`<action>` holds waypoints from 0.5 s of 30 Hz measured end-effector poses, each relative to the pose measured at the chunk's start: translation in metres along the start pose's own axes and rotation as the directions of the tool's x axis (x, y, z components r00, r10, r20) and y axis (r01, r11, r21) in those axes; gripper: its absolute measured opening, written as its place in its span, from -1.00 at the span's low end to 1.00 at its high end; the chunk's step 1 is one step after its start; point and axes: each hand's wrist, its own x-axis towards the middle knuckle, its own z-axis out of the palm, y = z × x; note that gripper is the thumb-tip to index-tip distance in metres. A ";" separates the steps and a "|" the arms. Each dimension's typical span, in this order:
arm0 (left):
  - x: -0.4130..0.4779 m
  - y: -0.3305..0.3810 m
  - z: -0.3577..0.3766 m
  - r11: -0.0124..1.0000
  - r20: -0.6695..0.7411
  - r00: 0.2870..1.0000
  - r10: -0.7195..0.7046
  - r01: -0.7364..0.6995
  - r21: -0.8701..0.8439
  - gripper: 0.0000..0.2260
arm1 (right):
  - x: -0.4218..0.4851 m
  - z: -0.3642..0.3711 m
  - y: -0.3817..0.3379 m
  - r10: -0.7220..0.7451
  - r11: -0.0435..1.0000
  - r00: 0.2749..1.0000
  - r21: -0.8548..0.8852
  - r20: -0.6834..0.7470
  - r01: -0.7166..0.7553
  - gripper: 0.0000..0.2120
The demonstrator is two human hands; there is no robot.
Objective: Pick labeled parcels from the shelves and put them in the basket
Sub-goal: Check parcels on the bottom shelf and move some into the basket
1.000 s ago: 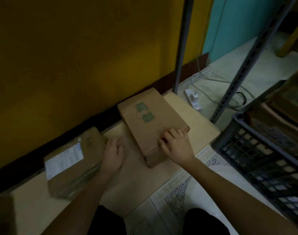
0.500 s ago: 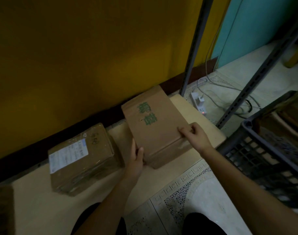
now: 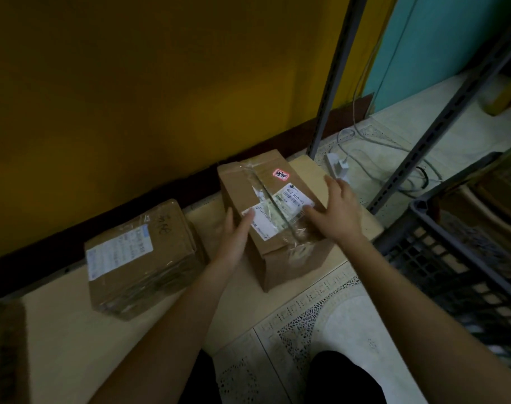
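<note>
Two parcels (image 3: 140,258) (image 3: 273,211) on one shelf (image 3: 59,339); both hands (image 3: 233,231) (image 3: 334,209) touch the right one, fingers spread open.

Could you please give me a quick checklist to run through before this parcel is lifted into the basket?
1. Shipping label faces up on the cardboard parcel: ok.
2. Left hand on its left side: ok.
3. Right hand closed on it: not ok, fingers lie open on top.
4. Black basket close at right: ok.
5. Room inside the basket: cannot tell.
6. Second taped parcel apart: ok.
</note>
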 end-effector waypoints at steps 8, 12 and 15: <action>-0.017 -0.018 0.007 0.998 0.180 0.984 -0.008 0.019 -0.057 -0.50 | -0.029 0.015 0.024 0.086 0.847 0.955 0.484 0.283 -0.220 -0.54; -0.031 -0.023 0.000 0.998 0.217 0.976 -0.008 0.022 -0.065 -0.45 | -0.044 0.010 0.029 0.012 0.830 0.964 0.534 0.265 -0.158 -0.54; -0.046 -0.027 -0.002 0.998 0.228 0.974 0.012 0.003 -0.068 -0.56 | -0.057 -0.002 0.034 -0.029 0.767 0.930 0.605 0.366 -0.214 -0.45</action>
